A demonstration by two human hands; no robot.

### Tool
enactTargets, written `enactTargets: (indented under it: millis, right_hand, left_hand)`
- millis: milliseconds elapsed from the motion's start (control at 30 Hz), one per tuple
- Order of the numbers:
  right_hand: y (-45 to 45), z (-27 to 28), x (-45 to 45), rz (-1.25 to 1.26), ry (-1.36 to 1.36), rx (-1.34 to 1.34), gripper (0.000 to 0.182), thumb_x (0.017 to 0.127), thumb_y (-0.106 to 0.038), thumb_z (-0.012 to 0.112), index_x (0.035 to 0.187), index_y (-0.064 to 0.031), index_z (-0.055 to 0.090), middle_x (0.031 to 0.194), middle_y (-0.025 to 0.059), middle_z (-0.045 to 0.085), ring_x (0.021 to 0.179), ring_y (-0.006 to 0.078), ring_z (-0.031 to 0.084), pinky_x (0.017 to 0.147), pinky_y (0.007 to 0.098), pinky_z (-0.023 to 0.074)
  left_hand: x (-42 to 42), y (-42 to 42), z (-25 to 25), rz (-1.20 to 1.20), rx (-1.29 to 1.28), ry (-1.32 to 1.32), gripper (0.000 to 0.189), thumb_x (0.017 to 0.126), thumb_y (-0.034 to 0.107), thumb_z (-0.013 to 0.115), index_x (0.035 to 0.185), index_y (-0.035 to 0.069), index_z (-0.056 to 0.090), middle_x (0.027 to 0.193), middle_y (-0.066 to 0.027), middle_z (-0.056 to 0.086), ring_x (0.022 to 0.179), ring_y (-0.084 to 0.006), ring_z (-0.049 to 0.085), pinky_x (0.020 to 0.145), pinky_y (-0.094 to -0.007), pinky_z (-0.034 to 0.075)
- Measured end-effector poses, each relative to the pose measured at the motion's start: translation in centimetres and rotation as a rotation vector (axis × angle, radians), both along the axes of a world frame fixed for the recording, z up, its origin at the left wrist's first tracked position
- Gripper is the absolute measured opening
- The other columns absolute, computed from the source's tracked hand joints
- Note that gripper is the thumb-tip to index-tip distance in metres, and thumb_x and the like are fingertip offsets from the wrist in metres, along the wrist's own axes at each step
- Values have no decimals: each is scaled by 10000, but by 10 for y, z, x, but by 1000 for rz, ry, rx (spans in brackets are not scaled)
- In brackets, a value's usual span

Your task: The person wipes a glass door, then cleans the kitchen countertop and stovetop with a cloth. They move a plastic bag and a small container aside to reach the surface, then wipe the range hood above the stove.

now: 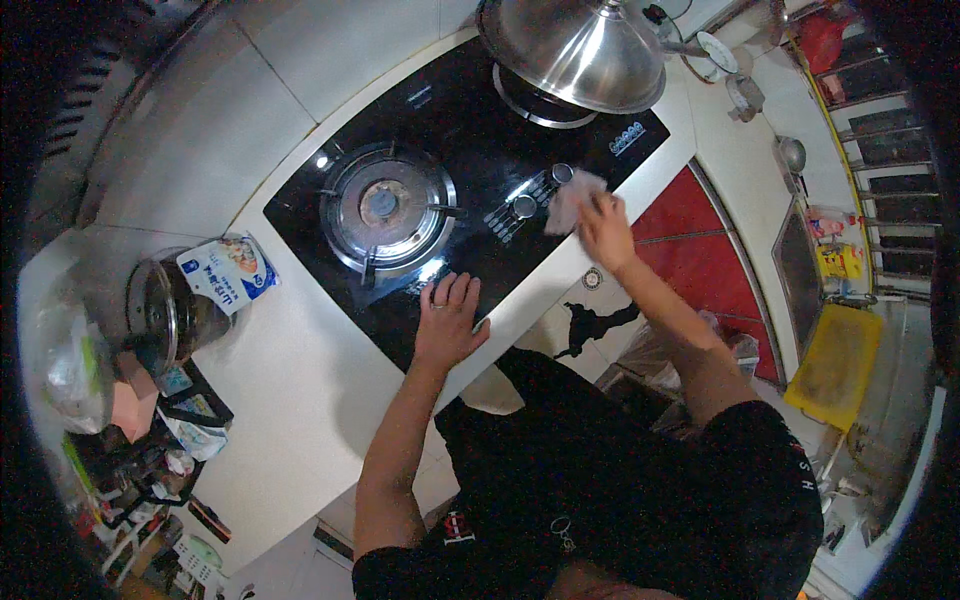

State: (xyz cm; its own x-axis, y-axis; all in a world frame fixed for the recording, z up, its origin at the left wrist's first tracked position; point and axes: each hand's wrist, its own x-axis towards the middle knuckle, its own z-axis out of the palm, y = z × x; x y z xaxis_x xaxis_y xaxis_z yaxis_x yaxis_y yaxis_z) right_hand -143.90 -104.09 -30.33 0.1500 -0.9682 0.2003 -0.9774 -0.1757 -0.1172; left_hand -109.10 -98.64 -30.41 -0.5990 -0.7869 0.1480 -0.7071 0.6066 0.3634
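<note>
My right hand [604, 229] presses a pale pinkish cloth [576, 201] against the front edge of a black glass gas cooktop [465, 135], beside two round control knobs [524, 206]. Flat on the cooktop near its front left part lies my left hand [448, 319], fingers spread and holding nothing, a ring on one finger. Beyond it is the left burner [385, 202] with its metal ring and pan supports; no pot stands on it. A large shiny steel wok lid or domed pan [581, 52] covers much of the right burner.
At left, a glass-lidded pot [161, 315] and a printed food packet [229, 271] stand on the white counter [300, 420], near a clutter of boxes and bags. Rightward are red cabinet doors [690, 255], a sink [796, 277], a small ladle [791, 155] and a yellow tray [836, 364].
</note>
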Motion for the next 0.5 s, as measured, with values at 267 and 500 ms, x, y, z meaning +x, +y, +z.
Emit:
enactTargets:
  millis: [267, 500]
  right_hand:
    - [10, 56, 103, 44, -604, -63, 258, 816, -59, 625, 1067, -85, 678, 1025, 150, 614, 1002, 343, 553, 878, 425, 463]
    - [-98, 62, 93, 133, -57, -97, 322, 865, -92, 575, 1173, -133, 657, 1199, 142, 573, 1097, 350, 574, 920, 414, 476]
  left_hand:
    - [22, -3, 7, -54, 83, 209, 671, 777, 329, 673, 1348, 29, 488, 1411, -138, 459, 1321, -325, 400, 1085, -537, 297]
    - [55, 15, 11, -66, 102, 118, 691, 795, 341, 676, 1399, 90, 453, 1458, -117, 411, 1358, -331, 347, 1107, -559, 257]
